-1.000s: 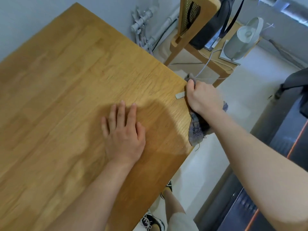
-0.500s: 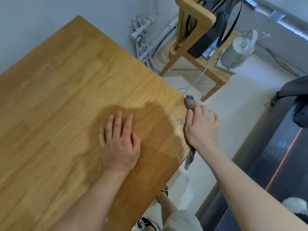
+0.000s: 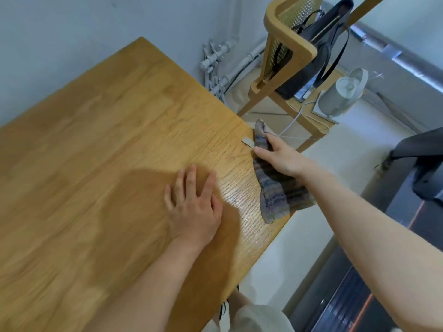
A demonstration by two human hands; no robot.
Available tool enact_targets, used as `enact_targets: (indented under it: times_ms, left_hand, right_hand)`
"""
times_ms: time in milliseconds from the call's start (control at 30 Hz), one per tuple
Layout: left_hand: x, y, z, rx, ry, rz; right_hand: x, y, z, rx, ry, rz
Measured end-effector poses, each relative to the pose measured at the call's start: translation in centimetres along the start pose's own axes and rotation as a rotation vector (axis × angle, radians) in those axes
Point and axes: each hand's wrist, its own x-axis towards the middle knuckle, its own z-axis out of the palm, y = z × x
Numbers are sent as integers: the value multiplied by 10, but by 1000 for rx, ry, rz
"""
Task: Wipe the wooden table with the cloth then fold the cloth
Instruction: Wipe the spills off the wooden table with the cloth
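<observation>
Right hand (image 3: 280,157) grips the cloth (image 3: 278,188) at the table (image 3: 100,144) edge — left hand (image 3: 194,204) spread flat nearby.

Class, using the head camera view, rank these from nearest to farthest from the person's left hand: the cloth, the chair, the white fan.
1. cloth, just right of the left hand, at the table's edge.
2. chair, beyond the table's far corner.
3. white fan, farther right, past the chair.

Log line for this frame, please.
stage: wiping | right hand: gripping cloth at table edge | left hand: flat on tabletop, empty | fold: not yet done
</observation>
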Motion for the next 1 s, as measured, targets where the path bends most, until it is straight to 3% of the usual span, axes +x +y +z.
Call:
enact_targets:
  times_ms: [67, 133, 233, 333, 467, 567, 633, 667, 767, 833, 900, 1000]
  left_hand:
    - [4, -5, -2, -39, 29, 22]
    - [16, -15, -5, -85, 49, 42]
    - [41, -23, -12, -148, 75, 106]
    - [82, -28, -22, -265, 119, 153]
    - [145, -35, -27, -210, 246, 13]
    - [166, -32, -23, -129, 309, -108]
    - [169, -30, -22, -135, 333, -113]
    - [168, -31, -22, -148, 337, -113]
    - [168, -30, -25, -153, 338, -144]
    - [169, -29, -27, -127, 309, -166]
    - [168, -28, -27, -106, 279, -170]
    - [174, -31, -30, -73, 254, -172]
  right_hand:
    - [-15, 5, -21, 45, -185, -3]
    - [-13, 7, -31, 3, -215, 8]
    - [11, 0, -18, -49, -89, 32]
    - [35, -11, 1, -349, 79, -16]
    - [75, -41, 6, -640, 115, -23]
    - [109, -64, 13, -528, 122, -302]
    - [125, -75, 10, -334, 154, -320]
    - [132, -73, 5, -261, 143, -316]
    - [127, -67, -11, -47, -125, -72]
    - [116, -69, -2, -186, -150, -170]
    - [117, -69, 13, -321, -18, -266]
    - [143, -85, 15, -308, -15, -188]
